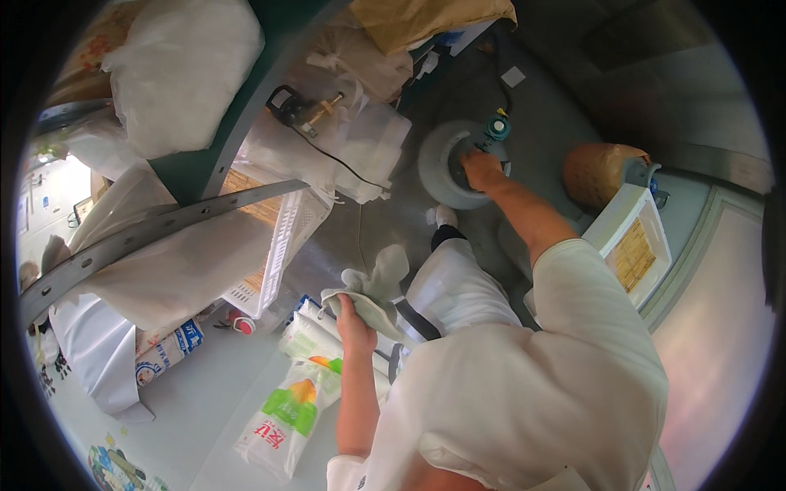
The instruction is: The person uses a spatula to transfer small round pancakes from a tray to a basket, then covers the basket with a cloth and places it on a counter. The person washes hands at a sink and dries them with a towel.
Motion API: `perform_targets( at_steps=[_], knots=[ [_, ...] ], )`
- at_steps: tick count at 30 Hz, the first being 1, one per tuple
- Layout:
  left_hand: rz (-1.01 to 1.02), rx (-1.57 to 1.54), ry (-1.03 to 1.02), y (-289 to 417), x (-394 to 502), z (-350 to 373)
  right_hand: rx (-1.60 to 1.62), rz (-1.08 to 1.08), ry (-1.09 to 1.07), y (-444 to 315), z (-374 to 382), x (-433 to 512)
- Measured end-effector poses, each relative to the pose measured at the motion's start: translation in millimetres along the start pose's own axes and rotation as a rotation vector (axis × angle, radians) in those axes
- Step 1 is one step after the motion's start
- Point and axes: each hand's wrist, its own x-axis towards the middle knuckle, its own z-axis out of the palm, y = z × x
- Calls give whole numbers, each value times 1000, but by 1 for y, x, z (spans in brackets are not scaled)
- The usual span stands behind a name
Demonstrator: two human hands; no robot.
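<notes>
My left hand (pixel 353 325) grips the edge of a pale grey-green fabric piece (pixel 377 310), soft and with rounded lobes; it may be a mitt. With my arm stretched out, my right hand (pixel 482 169) reaches inside the collar of a grey gas cylinder (pixel 435 162). Its fingers are curled around the valve area, where the hand hides the valve itself. Right beside these fingers sits a green gas regulator (pixel 496 127) with a round dial. From the regulator a dark hose (pixel 500 73) runs up and away along the floor.
On the left, a perforated metal shelf rail (pixel 166 230) crosses in front of white plastic baskets (pixel 279 258). Plastic packs (pixel 288 405) lie near my left forearm. A black-handled device with a cord (pixel 285 104) rests on bags. To the right stand a brown sack (pixel 605 175) and a white foam box (pixel 660 236).
</notes>
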Motion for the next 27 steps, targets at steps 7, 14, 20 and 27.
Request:
perform_targets(
  at_steps=[7,14,20,27],
  knots=[
    [-8,22,-6,-3,-6,-3,215,214,0,-2,19,13],
    [3,12,-43,-13,1,-3,1257,977,25,-24,6,21],
    [-26,1,-51,-7,3,-2,206,184,190,9,38,10],
    [-34,-5,-26,-4,3,-1,73,35,93,9,30,15]
  ],
)
